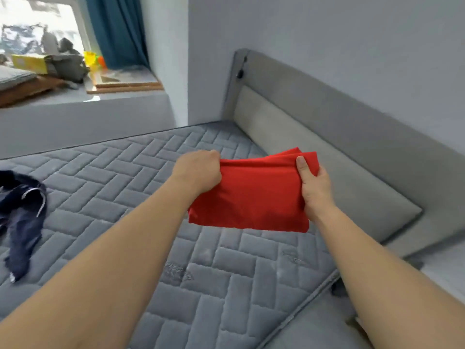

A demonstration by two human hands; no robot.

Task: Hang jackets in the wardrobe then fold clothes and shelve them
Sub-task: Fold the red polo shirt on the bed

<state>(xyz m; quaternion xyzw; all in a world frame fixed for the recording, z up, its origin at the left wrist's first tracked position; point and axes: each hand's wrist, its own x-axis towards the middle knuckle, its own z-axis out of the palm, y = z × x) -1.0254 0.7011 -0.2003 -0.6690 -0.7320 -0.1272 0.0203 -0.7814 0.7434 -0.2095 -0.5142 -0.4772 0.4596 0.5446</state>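
Red garment: a folded red cloth [251,192], several layers thick, is held in the air above the mattress, between both hands, nearer the headboard than the window ledge.
Left hand: the left hand [198,171] grips the garment's left upper edge; its fingers are curled tight into a fist round the bunched fabric.
Right hand: the right hand [313,183] holds the garment's right edge, thumb flat on the top face, the other fingers wrapped underneath, mostly out of sight.
Mattress: a grey quilted mattress [156,222] with a brick-like stitched pattern lies under the garment and does not touch it.
Dark garment: a navy piece of clothing [22,212] with pale trim lies crumpled on the mattress, well to the left of the red garment.
Headboard: a grey padded headboard [352,137] runs along the wall, behind and right of the red garment.
Window ledge: beyond the mattress, far upper left, a ledge [75,94] carries blurred objects, a teal curtain [118,31] beside them.
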